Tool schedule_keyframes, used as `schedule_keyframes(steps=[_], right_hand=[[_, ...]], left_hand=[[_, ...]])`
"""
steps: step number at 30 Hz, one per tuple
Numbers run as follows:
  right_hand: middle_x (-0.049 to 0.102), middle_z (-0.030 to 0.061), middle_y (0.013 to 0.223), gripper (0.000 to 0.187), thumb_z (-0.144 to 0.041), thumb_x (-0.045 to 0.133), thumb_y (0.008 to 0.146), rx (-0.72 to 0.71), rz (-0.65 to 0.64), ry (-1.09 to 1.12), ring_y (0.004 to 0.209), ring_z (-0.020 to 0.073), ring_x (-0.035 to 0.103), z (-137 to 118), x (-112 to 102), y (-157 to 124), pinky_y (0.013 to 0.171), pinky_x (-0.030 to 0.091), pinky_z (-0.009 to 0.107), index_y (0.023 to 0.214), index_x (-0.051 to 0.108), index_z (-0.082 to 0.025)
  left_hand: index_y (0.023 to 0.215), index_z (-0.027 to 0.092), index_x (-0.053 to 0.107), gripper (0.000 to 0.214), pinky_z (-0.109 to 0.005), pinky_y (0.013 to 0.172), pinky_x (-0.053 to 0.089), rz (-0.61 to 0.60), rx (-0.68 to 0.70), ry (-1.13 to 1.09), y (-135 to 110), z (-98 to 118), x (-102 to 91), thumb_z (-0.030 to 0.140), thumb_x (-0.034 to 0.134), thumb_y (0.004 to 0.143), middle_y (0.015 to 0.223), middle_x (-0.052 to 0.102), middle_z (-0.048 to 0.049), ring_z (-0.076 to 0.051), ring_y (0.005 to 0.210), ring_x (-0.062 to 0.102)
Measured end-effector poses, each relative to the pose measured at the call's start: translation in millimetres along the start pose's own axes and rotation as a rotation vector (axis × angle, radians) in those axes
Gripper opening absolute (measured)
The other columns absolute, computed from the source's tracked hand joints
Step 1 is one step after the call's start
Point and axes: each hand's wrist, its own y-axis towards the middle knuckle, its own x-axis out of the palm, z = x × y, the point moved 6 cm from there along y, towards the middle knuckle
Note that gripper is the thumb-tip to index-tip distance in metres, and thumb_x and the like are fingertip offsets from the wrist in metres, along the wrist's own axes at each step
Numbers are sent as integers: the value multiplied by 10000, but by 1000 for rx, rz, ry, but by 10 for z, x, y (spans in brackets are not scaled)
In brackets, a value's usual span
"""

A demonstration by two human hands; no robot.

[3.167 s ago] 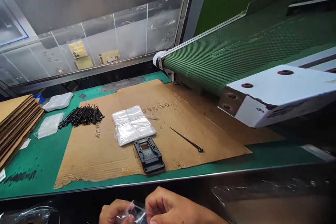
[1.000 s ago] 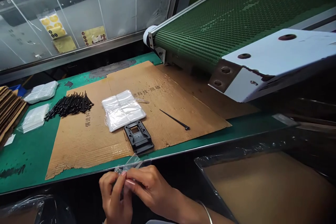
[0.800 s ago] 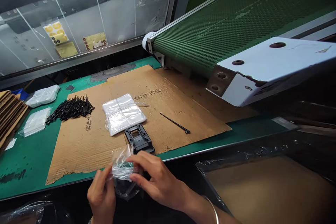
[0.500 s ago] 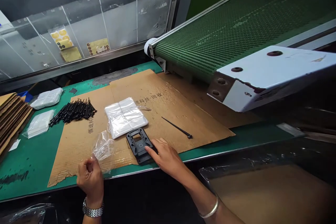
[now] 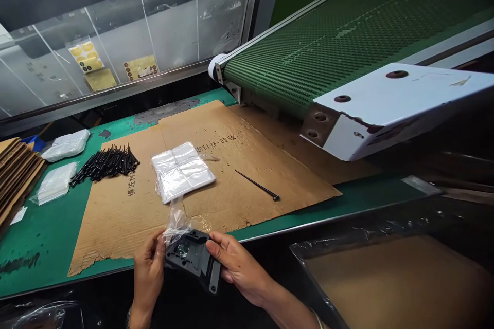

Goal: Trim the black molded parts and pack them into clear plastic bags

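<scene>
A black plastic frame-like part (image 5: 193, 257) with a square opening is held off the table's front edge. My right hand (image 5: 237, 262) grips its right side, thumb on top. My left hand (image 5: 150, 262) pinches a clear plastic bag (image 5: 177, 223) at the part's left corner, and some of the bag lies over the part. Whether the part is inside the bag, I cannot tell. Just beyond stands a stack of clear plastic bags (image 5: 183, 172) on the cardboard sheet (image 5: 116, 221). One thin black pin-like rod (image 5: 257, 185) with a small head lies to the right.
A pile of black rods (image 5: 106, 164) lies at the left, beside more bag bundles (image 5: 56, 182). Cardboard pieces (image 5: 17, 175) are stacked at the far left. A green conveyor belt (image 5: 309, 61) with a white end block (image 5: 386, 108) overhangs the right side. A plastic-lined box (image 5: 393, 282) stands at lower right.
My right hand has lifted the black part off the cardboard and brought it toward me. My left hand has moved right with the clear bag, so both now meet at the part.
</scene>
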Motion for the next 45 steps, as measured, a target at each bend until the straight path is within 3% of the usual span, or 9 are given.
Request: schedule_keyframes(steps=[8, 14, 19, 25, 28, 31, 38, 41, 45], right_hand=[[419, -58, 607, 384, -509, 594, 757, -113, 176, -127, 461, 74, 384, 182, 45, -39, 380, 322, 175, 951, 547, -180], [636, 52, 853, 169, -232, 488, 830, -458, 32, -618, 896, 218, 578, -148, 200, -41, 835, 439, 352, 874, 647, -195], [487, -40, 576, 206, -374, 566, 794, -357, -24, -306, 422, 87, 432, -139, 123, 122, 411, 398, 209, 863, 585, -181], [436, -74, 648, 419, -503, 600, 757, -285, 138, 40, 397, 45, 319, 59, 85, 182, 352, 324, 149, 1024, 415, -239], [571, 31, 819, 539, -492, 524, 820, -504, 120, -182, 620, 147, 548, 28, 217, 87, 686, 513, 331, 1245, 345, -214], [608, 112, 923, 562, -496, 407, 870, -603, 70, -324, 893, 247, 574, 3, 280, 45, 923, 407, 448, 1312, 363, -152], [568, -21, 697, 580, -376, 718, 682, -314, 10, -28, 571, 118, 511, -4, 45, 188, 563, 441, 254, 1182, 481, -202], [469, -68, 549, 475, -502, 727, 645, -269, -33, 51, 405, 52, 373, 5, 6, 182, 378, 306, 177, 930, 544, -169], [359, -115, 461, 529, -569, 713, 630, -270, 14, 40, 335, 23, 258, -35, -39, 124, 313, 236, 147, 911, 508, -170]], left_hand=[[1077, 118, 619, 305, -294, 594, 476, 118, 275, 485, -252, 155, -2, 241, 439, 864, 814, 700, -117, -219, 696, 646], [1031, 152, 622, 237, -268, 549, 401, 179, 641, 560, -157, 563, 45, 109, 508, 827, 615, 533, -19, -161, 561, 489], [1043, 73, 582, 246, -236, 474, 363, 5, 895, 478, -300, 848, 111, 33, 484, 822, 552, 505, -2, -121, 491, 448], [1030, 69, 584, 267, -248, 467, 337, 105, 846, 513, -346, 894, 85, 4, 560, 773, 530, 482, 17, -111, 466, 418], [985, 79, 588, 208, -252, 479, 361, 126, 784, 415, -295, 984, 197, 25, 529, 793, 563, 541, -21, -126, 491, 468], [894, 107, 598, 148, -253, 488, 379, 45, 732, 357, -266, 1086, 388, 58, 484, 814, 596, 588, -44, -137, 518, 526], [608, 159, 560, 354, -292, 372, 249, -194, 1006, 352, -570, 1301, 703, 99, 322, 862, 452, 503, 2, -123, 384, 423], [782, 173, 641, 333, -283, 422, 294, -39, 915, 128, -594, 1231, 535, 297, 355, 899, 483, 497, 6, -129, 433, 427], [1140, 304, 566, 358, -248, 647, 418, 484, 399, -376, -468, 682, 2, 393, 572, 793, 813, 565, -10, -154, 751, 523]])
